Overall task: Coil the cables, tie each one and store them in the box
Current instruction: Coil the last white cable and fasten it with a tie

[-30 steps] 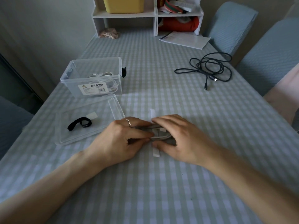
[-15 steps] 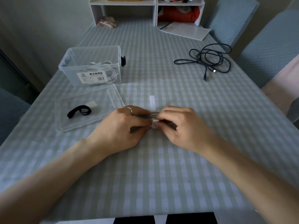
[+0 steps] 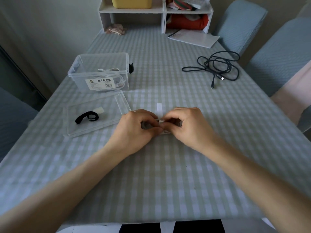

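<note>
Since a second ago, both hands have come closer together, and their fingers now curl more tightly over the coiled cable [image 3: 177, 123]. Left hand [image 3: 136, 127] grips the left end of the bundle; right hand [image 3: 186, 126] pinches the white tie strip [image 3: 159, 109] across its middle. Bundle lies on the checked tablecloth [image 3: 168, 174], mostly hidden. Clear storage box [image 3: 99, 73] stands further left with a white cable [image 3: 116, 76] inside, its lid [image 3: 94, 115] beside it holding a black strap [image 3: 86, 117]. Loose black cable [image 3: 218, 66] lies far right.
</note>
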Demonstrator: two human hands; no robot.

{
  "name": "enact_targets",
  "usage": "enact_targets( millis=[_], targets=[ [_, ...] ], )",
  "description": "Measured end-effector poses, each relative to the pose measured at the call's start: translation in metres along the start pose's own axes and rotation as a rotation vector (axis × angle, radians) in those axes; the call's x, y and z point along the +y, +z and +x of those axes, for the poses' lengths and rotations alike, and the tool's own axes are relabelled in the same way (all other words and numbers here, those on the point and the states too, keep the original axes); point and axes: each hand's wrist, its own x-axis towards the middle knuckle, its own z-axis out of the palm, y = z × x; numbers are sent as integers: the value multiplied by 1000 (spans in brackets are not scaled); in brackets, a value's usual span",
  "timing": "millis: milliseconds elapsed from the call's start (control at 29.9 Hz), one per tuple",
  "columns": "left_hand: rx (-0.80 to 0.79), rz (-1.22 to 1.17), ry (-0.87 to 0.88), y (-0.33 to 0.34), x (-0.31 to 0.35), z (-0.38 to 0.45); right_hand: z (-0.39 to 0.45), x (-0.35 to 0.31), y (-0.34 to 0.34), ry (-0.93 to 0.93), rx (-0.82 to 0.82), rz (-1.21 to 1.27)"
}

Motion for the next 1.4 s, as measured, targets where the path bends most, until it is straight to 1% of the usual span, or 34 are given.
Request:
enact_targets(
  millis=[67,134,234,301,367,468,634,835,935,1069,1135,1269,1403],
  targets=[
    [8,4,-15,1,2,0,6,-2,-7,87,-11,48],
    [16,1,-30,1,2,1,17,-3,-10,173,-1,34],
    [28,-22,-50,3,3,0,36,-5,-9,304,-87,-33],
    [57,-39,-47,5,3,0,46,-7,-6,348,-156,-50],
    [78,-38,-35,6,4,0,51,-8,-4,357,-174,-64],
    [90,-19,-30,7,5,0,47,-6,-2,304,-111,-77],
    [87,-14,-64,7,8,1,26,-6,-2,231,-10,111],
    [103,52,-129,15,11,3,9,-6,-6,152,57,88],
    [110,57,-161,14,7,5,7,-4,-2,62,94,69],
    [92,32,-175,12,11,4,2,-3,3,-99,91,10],
    [81,22,-180,10,14,6,-1,-2,4,-152,98,-37],
    [17,23,-179,7,14,7,-5,-1,5,-199,95,-40],
    [-39,-54,-202,2,14,8,-10,1,7,-228,98,-23]
  ],
)
